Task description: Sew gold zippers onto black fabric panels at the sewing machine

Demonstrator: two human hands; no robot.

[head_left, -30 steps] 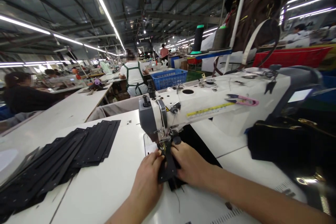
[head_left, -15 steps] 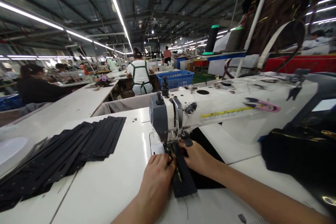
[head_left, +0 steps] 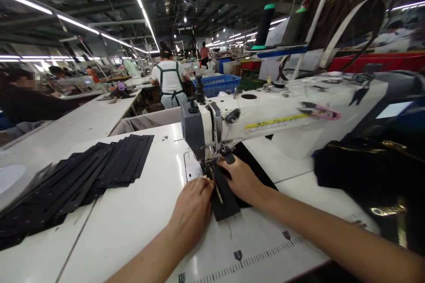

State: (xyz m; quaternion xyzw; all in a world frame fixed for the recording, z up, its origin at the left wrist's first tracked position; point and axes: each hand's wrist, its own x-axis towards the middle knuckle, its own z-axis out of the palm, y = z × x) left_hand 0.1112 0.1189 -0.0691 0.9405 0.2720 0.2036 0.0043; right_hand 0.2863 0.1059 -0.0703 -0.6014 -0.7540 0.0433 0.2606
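Note:
A black fabric strip (head_left: pixel 227 201) with a gold-toothed zipper (head_left: pixel 218 194) lies under the presser foot of a white sewing machine (head_left: pixel 282 115). My left hand (head_left: pixel 192 205) is closed on the strip's left edge, fingers bent and pinched together just in front of the foot. On the other side, my right hand (head_left: pixel 244 179) grips the strip's right edge close to the needle area; its fingertips are partly hidden by the machine head. A larger black piece (head_left: pixel 252 163) lies beneath my right hand. A loose thread hangs from the strip's near end.
Fanned black strips (head_left: pixel 99 170) with slots cover the table's left side. Black items with gold zippers (head_left: pixel 358 163) lie at right. Pink-handled snips (head_left: pixel 320 110) rest on the machine arm. A blue crate (head_left: pixel 217 85) and a seated person (head_left: pixel 169 77) are ahead.
The head view has tilted down and turned slightly right, bringing the ruler marks near the front edge into view. The strip's near end sits slightly closer to the needle. Both hands keep their hold.

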